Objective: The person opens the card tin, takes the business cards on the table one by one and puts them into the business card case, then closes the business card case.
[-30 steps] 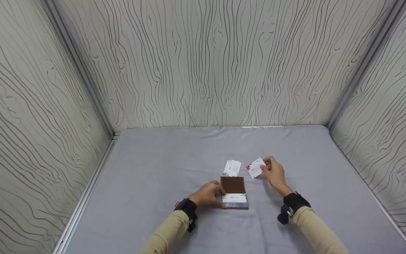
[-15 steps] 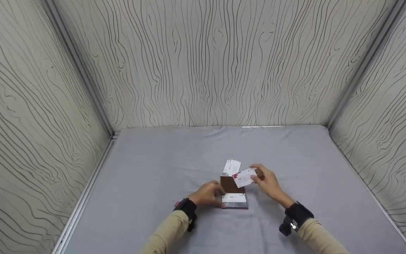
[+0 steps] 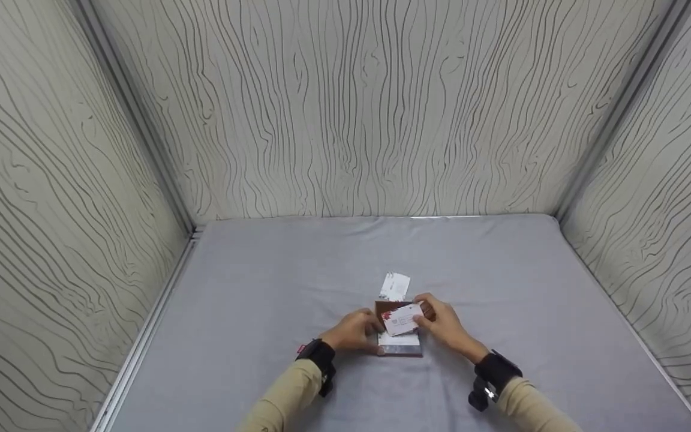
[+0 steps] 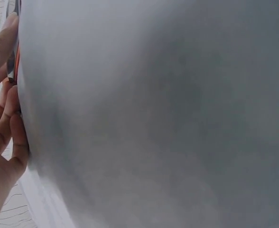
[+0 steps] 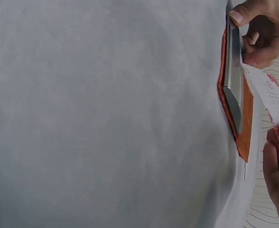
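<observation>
A brown card case with a metal inner tray (image 3: 400, 349) lies opened on the cloth, its lid folded back away from me. Inside the tray sits a white business card (image 3: 388, 340). My left hand (image 3: 352, 330) grips the case at its left side, thumb on the metal edge in the right wrist view. Between thumb and fingers, my right hand (image 3: 447, 327) pinches another business card (image 3: 401, 320), white with red flowers, tilted over the lid and tray. The right wrist view shows this card (image 5: 272, 97) with one corner close to the metal tray.
Just beyond the lid, one more white business card (image 3: 394, 284) with a leafy print lies on the grey tablecloth (image 3: 261, 270). Wood-grain patterned walls (image 3: 345, 120) stand at the back and both sides of the table.
My right hand has brought the red-flowered business card left and toward me, from beside the loose card to over the case. The left hand has kept its hold on the case.
</observation>
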Tool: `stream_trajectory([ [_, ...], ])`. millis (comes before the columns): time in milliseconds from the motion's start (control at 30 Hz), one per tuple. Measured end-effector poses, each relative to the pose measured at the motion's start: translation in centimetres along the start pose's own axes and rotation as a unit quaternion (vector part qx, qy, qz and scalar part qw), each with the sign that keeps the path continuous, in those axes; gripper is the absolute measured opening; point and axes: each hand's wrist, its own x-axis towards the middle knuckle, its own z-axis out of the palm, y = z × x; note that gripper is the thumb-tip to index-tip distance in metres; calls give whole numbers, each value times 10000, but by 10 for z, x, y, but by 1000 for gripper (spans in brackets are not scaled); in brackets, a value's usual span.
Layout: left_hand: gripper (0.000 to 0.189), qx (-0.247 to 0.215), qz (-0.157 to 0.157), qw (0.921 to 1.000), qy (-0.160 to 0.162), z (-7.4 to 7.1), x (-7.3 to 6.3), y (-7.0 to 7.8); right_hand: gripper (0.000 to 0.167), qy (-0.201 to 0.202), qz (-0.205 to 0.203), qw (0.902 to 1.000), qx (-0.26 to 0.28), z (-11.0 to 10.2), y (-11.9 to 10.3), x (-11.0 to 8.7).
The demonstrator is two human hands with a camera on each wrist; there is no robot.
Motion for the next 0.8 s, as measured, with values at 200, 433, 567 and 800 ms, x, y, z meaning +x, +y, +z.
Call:
stream_trajectory([
  [200, 43, -116, -59, 9999, -6, 0, 0, 0, 29, -98, 178, 9994, -270, 6, 3, -1],
  [433, 48, -21, 57, 10000, 70, 2, 0, 0, 29, -179, -424, 9964, -714, 11, 8, -5],
  [567, 48, 147, 91, 9998, 92, 3, 1, -2, 31, -60, -807, 9929, -871, 12, 11, -6],
  [800, 67, -184, 21, 9998, 93, 2, 0, -1, 27, -53, -732, 9940, -816, 15, 10, -6],
])
